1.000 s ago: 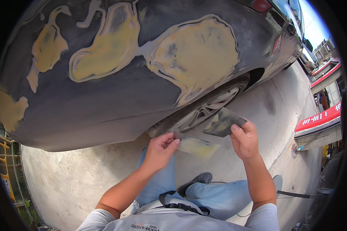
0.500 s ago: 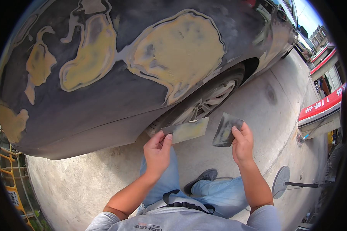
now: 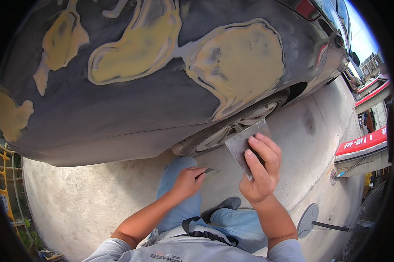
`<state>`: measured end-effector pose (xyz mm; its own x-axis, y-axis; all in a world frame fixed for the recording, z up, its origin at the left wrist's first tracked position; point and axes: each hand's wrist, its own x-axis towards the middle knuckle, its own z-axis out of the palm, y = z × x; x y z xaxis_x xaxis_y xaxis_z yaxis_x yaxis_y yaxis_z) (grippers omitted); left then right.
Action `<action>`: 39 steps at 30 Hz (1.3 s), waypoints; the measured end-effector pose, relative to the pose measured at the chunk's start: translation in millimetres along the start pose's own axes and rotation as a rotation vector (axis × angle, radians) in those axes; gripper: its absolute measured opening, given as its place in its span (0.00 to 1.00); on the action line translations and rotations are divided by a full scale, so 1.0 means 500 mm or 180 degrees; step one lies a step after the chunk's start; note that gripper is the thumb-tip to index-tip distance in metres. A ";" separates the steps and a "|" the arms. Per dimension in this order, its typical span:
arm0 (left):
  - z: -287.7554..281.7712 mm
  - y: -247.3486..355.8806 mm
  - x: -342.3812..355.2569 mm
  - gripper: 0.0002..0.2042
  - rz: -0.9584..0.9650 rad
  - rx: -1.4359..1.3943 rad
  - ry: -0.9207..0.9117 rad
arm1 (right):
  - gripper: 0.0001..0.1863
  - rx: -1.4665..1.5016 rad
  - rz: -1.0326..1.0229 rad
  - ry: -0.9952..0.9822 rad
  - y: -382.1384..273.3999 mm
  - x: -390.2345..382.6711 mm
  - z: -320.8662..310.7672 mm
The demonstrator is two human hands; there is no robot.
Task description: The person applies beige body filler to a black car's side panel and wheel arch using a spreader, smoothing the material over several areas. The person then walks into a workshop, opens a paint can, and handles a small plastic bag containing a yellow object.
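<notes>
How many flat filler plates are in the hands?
2. A grey plate is in the right hand; a second plate, seen nearly edge-on and partly hidden, is in the left hand. More could be hidden behind these.

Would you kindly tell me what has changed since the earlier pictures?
The right hand has turned its grey plate so a broad, paler face shows; the left hand has tipped the other plate nearly edge-on. Neither was let go. The car and its yellowish patches look unchanged.
</notes>
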<state>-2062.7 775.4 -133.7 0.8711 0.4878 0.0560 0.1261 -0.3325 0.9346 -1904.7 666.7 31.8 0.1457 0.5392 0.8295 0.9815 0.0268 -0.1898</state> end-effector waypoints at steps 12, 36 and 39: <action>0.015 -0.113 -0.037 0.10 -0.0607 -0.0436 0.0262 | 0.09 -0.1044 -0.0456 0.0324 0.048 0.020 0.146; -0.072 0.006 -0.017 0.10 -0.0786 -0.1406 0.0415 | 0.15 0.2570 0.3169 -0.0092 0.047 -0.074 -0.012; -0.085 0.033 0.007 0.09 -0.0855 -0.1126 0.0191 | 0.15 0.2787 0.2691 -0.1360 0.060 -0.103 -0.038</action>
<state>-2077.6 806.1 -103.2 0.7993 0.5686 -0.1946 0.1650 0.1038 0.9808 -1880.3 623.7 -7.0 0.4679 0.8800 0.0813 0.1727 -0.0008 -0.9850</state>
